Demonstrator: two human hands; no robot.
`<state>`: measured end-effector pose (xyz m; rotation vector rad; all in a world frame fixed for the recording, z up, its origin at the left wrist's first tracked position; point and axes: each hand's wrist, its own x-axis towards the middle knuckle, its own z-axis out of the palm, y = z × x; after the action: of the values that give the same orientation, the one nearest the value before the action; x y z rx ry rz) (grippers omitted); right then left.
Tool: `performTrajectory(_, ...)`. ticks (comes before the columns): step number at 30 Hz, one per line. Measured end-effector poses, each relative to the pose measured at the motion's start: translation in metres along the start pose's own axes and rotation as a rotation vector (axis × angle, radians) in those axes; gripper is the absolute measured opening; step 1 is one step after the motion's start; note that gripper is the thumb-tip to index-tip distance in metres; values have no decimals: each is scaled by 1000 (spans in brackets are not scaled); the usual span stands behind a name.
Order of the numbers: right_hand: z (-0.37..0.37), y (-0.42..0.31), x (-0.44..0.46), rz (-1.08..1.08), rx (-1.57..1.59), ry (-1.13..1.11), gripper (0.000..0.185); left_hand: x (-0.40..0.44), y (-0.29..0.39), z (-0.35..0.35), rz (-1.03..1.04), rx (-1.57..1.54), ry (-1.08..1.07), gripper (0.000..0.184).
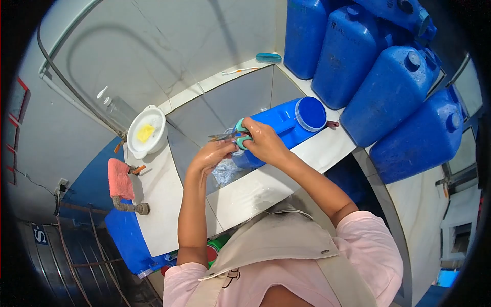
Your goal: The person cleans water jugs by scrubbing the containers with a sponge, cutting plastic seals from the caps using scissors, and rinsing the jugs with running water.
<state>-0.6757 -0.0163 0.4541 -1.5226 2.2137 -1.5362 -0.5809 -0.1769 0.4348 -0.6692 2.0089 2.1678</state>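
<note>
Over the tiled basin [194,123], my right hand [265,141] is closed on the teal handles of a pair of scissors [240,134]. The blades point left. My left hand [210,155] is at the scissors from the left, its fingers pressed together near the lower handle and blades; what they grip, if anything, is too small to tell. Just right of the hands a blue container [279,120] with a round blue lid lies tilted across the basin's right part. Below the hands, a striped cloth [225,171] lies in the basin, partly hidden.
A white bowl [156,140] holds a yellow sponge at the left, beside a clear pump bottle [117,110]. A pink cloth [120,179] hangs on the tap pipe. Blue jerrycans [386,94] stand at the right. A toothbrush [240,70] and teal case [268,58] lie on the back ledge.
</note>
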Motion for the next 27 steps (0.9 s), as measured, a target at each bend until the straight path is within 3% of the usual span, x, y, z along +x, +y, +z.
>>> performTrajectory(6,-8,15,-7,28,46,-73,25,13,5,35,309,-398,163,50)
performTrajectory(8,-20,30,6,198,38,33,24,17,-1,45,306,-460,91,54)
performTrajectory(12,-20,42,11,121,-55,32,26,15,-2,54,176,-382,14,57)
performTrajectory(15,-17,41,6,111,-69,37,26,19,-3,39,62,-141,-65,57)
performTrajectory(18,-22,22,0,127,-78,13,26,29,-3,29,43,-125,-2,58)
performTrajectory(20,-21,21,-1,184,-38,-32,26,32,-5,30,266,-587,348,53)
performTrajectory(27,-15,61,33,170,-158,41,29,41,-18,47,222,-496,99,56)
